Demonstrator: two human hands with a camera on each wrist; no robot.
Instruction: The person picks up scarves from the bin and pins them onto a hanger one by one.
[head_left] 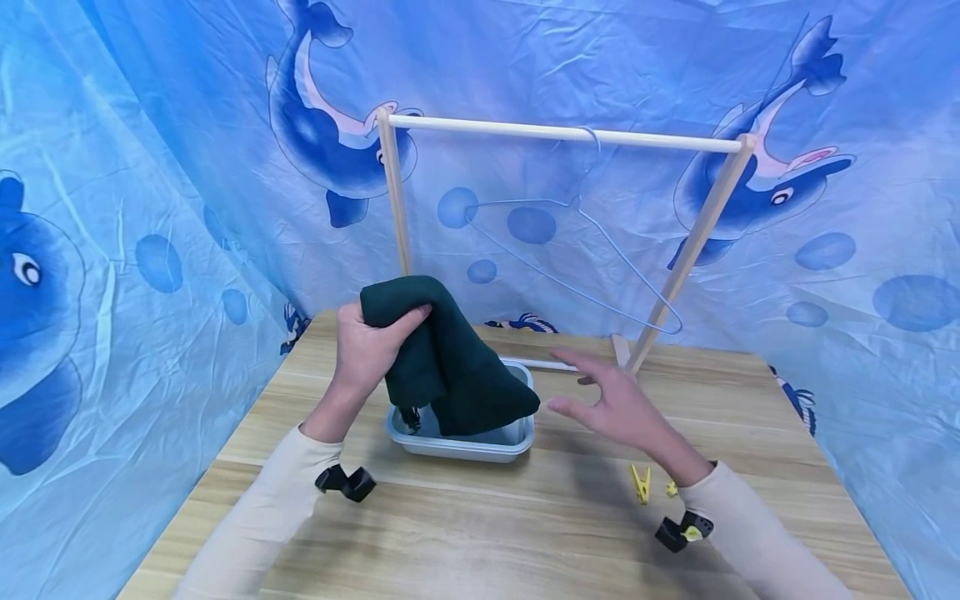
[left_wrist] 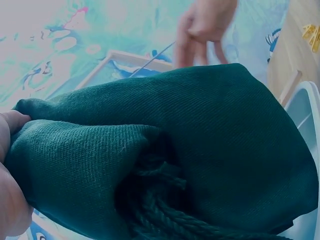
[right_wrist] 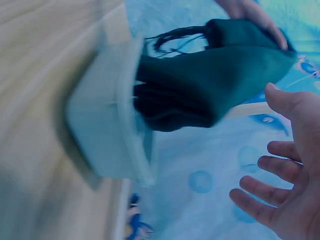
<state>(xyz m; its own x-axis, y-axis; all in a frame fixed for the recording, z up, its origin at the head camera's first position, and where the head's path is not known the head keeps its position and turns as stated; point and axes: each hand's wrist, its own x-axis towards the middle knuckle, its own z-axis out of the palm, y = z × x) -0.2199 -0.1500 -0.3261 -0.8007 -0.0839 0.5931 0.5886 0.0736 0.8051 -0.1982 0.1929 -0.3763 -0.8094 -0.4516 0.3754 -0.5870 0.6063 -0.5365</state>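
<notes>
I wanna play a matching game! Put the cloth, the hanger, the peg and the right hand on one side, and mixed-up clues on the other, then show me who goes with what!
Things
1. Cloth
2. Wire hanger
3. Peg
4. Right hand

Clues
A. Yellow, lying on the table
B. Dark green, held by the left hand
C. Fingers apart, holding nothing
D. Hanging from the pale bar

Right pairs: 1-B, 2-D, 3-A, 4-C
</notes>
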